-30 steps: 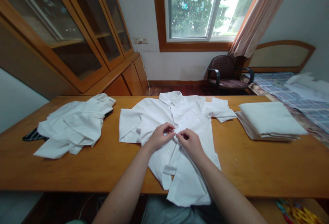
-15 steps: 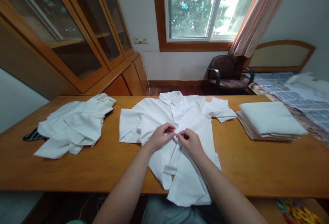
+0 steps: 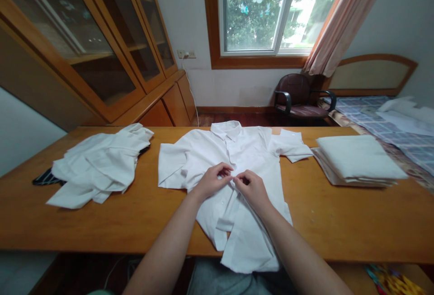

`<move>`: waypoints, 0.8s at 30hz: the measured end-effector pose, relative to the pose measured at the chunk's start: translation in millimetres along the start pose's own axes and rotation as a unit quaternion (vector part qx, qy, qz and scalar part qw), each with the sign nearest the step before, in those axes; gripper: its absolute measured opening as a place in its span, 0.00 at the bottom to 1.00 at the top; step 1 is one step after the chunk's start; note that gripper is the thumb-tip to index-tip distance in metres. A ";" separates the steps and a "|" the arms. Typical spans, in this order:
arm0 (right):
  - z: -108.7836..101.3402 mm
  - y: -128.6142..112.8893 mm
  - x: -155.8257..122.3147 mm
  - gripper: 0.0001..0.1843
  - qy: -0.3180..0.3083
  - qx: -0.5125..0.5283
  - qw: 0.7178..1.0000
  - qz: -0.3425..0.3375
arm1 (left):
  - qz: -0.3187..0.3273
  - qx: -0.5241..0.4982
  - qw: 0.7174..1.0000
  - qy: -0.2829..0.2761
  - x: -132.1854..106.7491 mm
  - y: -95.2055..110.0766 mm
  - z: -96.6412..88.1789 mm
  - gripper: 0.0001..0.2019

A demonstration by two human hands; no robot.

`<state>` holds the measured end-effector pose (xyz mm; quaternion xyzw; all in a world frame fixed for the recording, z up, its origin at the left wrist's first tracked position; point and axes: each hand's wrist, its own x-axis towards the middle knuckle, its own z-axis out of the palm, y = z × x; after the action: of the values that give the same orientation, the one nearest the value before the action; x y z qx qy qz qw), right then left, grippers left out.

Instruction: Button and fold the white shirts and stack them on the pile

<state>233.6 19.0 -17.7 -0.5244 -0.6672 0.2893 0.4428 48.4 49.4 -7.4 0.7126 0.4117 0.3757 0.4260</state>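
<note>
A white short-sleeved shirt (image 3: 251,150) lies face up on the wooden table, its collar toward the window. The upper front edges meet, while the lower part hangs apart and one panel drapes over the table's near edge. My left hand (image 3: 217,178) pinches the shirt's front edge at mid-chest. Close beside it, fingertips almost touching, my right hand (image 3: 251,185) pinches the same edge from the other side. Any button between the fingertips is too small to make out.
On the left of the table (image 3: 152,222) is a loose heap of white clothes (image 3: 101,164) with a dark striped piece beneath. A stack of folded white clothes (image 3: 359,157) sits on the right. Beyond are a brown armchair (image 3: 294,94), a bed and a glass-fronted cabinet (image 3: 111,51).
Both hands stay at the same place on the shirt's front, with barely any finger movement. The whole view has shifted very slightly.
</note>
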 end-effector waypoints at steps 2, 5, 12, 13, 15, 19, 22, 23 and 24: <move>0.2 0.2 0.0 0.08 -0.001 -0.002 1.000 -0.001 | -0.001 -0.004 1.000 0.000 -0.1 -0.2 0.3 0.11; 0.8 1.0 0.1 0.08 -0.004 -0.008 1.000 -0.001 | -0.006 -0.009 1.000 -0.001 -0.4 0.8 0.7 0.10; 0.6 0.7 -0.1 0.08 -0.006 -0.013 1.000 -0.003 | -0.006 -0.016 1.000 0.000 -0.7 1.2 0.5 0.10; 0.5 0.2 -0.2 0.08 -0.006 -0.013 1.000 -0.002 | -0.006 -0.016 1.000 -0.001 -0.6 1.0 0.4 0.10; 0.2 -0.7 -0.4 0.08 -0.007 -0.012 1.000 -0.001 | -0.007 -0.016 1.000 -0.002 -0.5 0.7 0.2 0.10; 0.3 -1.3 0.0 0.08 -0.003 -0.009 1.000 0.002 | -0.008 -0.013 1.000 -0.004 -0.4 0.6 -0.2 0.10; 0.6 -0.5 0.3 0.08 -0.004 -0.006 1.000 0.003 | -0.012 -0.015 1.000 -0.005 -0.5 0.1 -0.2 0.11; 0.7 -0.3 0.3 0.08 -0.005 -0.005 1.000 0.003 | -0.012 -0.016 1.000 -0.005 -0.5 -0.2 -0.1 0.11; 0.6 -0.2 0.2 0.08 -0.005 -0.005 1.000 0.003 | -0.013 -0.017 1.000 -0.005 -0.5 -0.6 0.0 0.11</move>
<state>232.9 19.2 -17.7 -0.5270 -0.6692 0.2904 0.4359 48.0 49.1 -8.0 0.7019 0.4119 0.3737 0.4450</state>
